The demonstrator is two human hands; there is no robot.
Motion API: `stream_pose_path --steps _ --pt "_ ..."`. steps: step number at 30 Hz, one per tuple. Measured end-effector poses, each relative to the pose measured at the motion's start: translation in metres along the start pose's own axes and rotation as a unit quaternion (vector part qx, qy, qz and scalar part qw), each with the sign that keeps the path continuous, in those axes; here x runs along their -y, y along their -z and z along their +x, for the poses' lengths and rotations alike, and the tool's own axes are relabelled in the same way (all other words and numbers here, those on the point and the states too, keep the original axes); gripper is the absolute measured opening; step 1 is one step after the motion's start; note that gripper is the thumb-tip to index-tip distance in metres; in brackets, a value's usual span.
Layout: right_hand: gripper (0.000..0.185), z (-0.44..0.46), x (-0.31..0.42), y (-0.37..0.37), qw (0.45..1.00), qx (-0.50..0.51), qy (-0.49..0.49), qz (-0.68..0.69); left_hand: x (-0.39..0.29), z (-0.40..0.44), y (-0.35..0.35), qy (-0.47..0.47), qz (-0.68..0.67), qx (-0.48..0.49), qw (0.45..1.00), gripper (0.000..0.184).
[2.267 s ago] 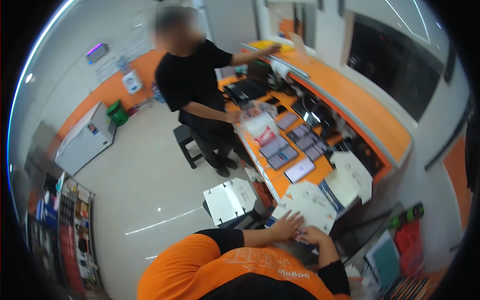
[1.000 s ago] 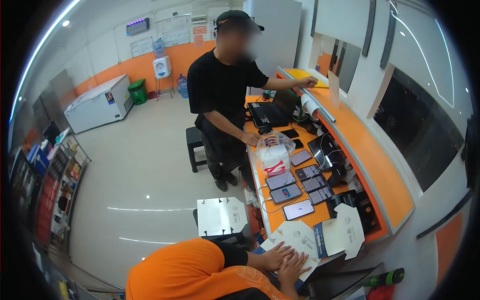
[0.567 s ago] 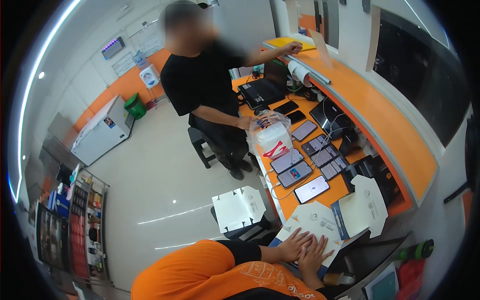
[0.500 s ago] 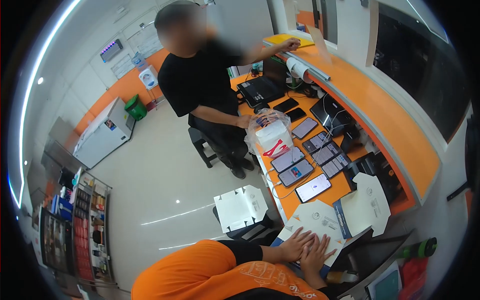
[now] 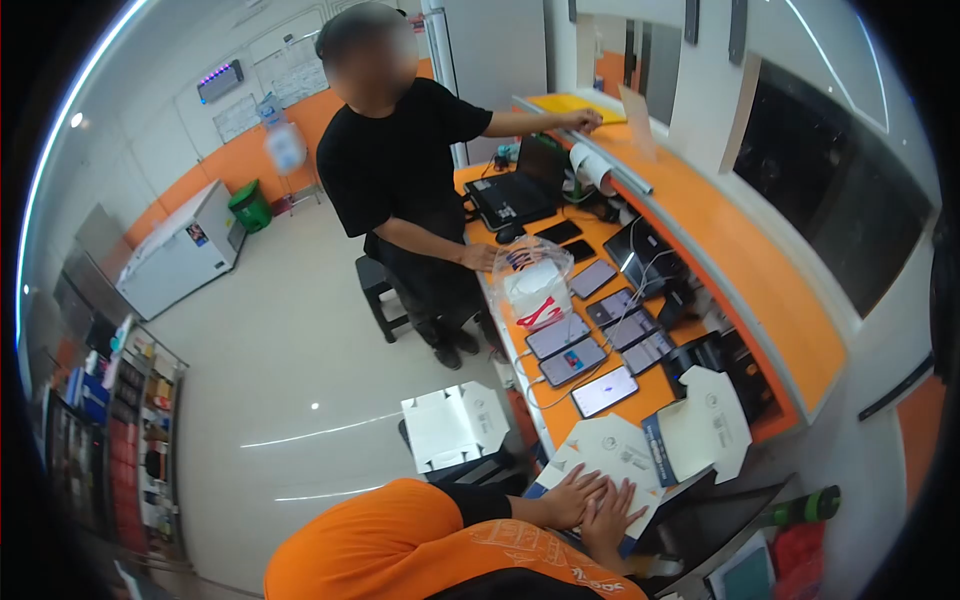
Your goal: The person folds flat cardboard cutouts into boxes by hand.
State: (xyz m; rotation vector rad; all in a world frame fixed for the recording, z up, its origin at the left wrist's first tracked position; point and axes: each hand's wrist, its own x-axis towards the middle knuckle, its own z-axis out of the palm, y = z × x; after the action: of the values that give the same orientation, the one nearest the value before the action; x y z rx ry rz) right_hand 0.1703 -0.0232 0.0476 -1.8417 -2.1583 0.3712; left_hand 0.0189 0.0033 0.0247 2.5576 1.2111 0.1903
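Left hand (image 5: 571, 499) and right hand (image 5: 611, 516) on a pale carton (image 5: 628, 442)
Fingers lie extended, grasping nothing (a lit phone (image 5: 605, 391) sits on the orange worktop (image 5: 642, 398) beyond).

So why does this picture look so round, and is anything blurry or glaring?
In the head view, black corners and a bowed orange counter suggest a very wide lens; in the head view, the standing person's head and the water dispenser are blurred; in the head view, light streaks glare on the floor, while the left hand and right hand look fairly clear.
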Motion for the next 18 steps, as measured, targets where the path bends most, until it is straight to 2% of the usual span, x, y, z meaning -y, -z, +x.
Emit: stream_pose_path --steps 7,8,11,12,15,16,18 --pt "0.056 -0.009 -0.019 -0.019 0.995 -0.036 0.009 0.096 0.000 -0.001 -0.014 0.021 0.020 -0.018 0.999 0.064" --pt "0.054 -0.012 -0.023 -0.021 0.994 -0.053 0.033 0.085 0.000 0.001 -0.016 0.027 0.026 -0.004 0.999 0.065" --pt "0.056 -0.021 -0.033 -0.008 0.979 0.000 0.111 0.170 0.000 0.005 -0.004 0.034 0.006 0.043 0.998 0.066" --pt "0.063 -0.025 -0.032 0.001 0.974 -0.006 0.165 0.155 0.000 0.009 -0.001 0.035 0.031 0.070 0.996 0.071" --pt "0.070 -0.041 -0.006 0.034 0.980 0.085 0.136 0.116 -0.003 0.017 0.013 0.067 -0.038 0.121 0.990 0.075" --pt "0.077 -0.043 -0.007 0.029 0.979 0.002 0.190 0.066 -0.001 0.020 0.015 0.064 -0.041 0.131 0.988 0.075" --pt "0.078 -0.050 -0.008 0.030 0.984 0.032 0.162 0.069 0.004 0.025 0.019 0.055 -0.046 0.152 0.986 0.070"
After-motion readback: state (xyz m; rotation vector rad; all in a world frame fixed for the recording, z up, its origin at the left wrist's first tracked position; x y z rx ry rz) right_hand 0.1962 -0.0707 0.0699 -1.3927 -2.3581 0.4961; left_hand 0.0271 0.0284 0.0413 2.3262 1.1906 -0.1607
